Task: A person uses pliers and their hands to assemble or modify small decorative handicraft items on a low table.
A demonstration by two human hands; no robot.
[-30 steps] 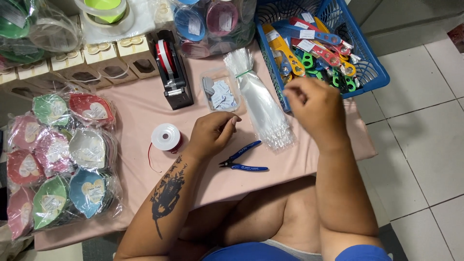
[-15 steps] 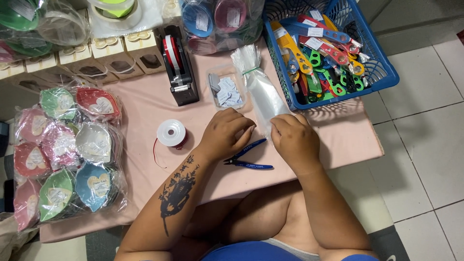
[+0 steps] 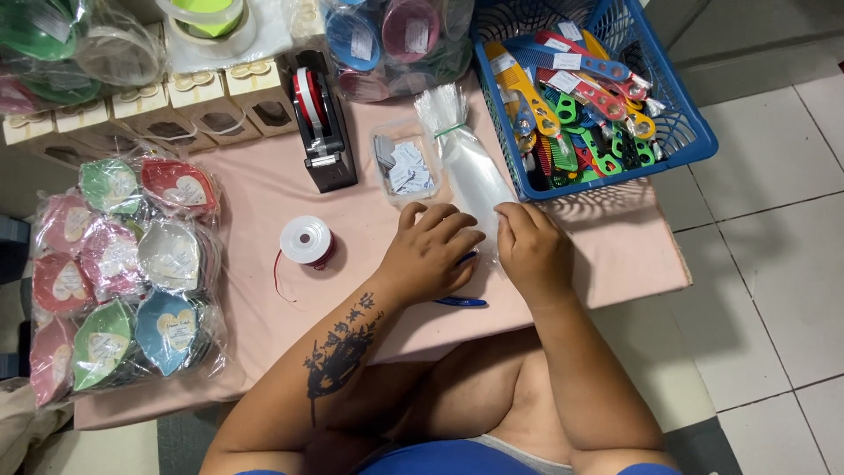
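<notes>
A low table covered with a pink cloth (image 3: 264, 202) fills most of the head view, and everything else is placed here against the black tape dispenser (image 3: 321, 132) standing near the cloth's far edge. Left of the dispenser, toward the near edge, a large clear bag of heart-shaped dishes (image 3: 119, 273) in pink, red, green, blue and white is laid. To the dispenser's right, hanging past the table's edge, a blue plastic basket (image 3: 681, 132) is seen — it is packed with coloured combs (image 3: 576, 105). Behind the dispenser and to its left a row of small cream boxes (image 3: 149, 110) is lined up. Directly right of the dispenser a bundle of clear cellophane bags (image 3: 466, 167), tied with a green band near its top, is stretched toward the person. Between the dispenser and that bundle a small clear box of white tags (image 3: 404, 167) is set. In front of the dispenser a spool of red ribbon (image 3: 305, 241) is standing.

The left hand (image 3: 431, 255) is laid with fingers bent but loose at the bundle's near end, over blue-handled pliers (image 3: 462, 302) that are mostly hidden beneath it. The right hand (image 3: 532, 251) is placed just beside it — its fingertips are pinched on the cellophane's lower edge, though the exact grip cannot be made out.
</notes>
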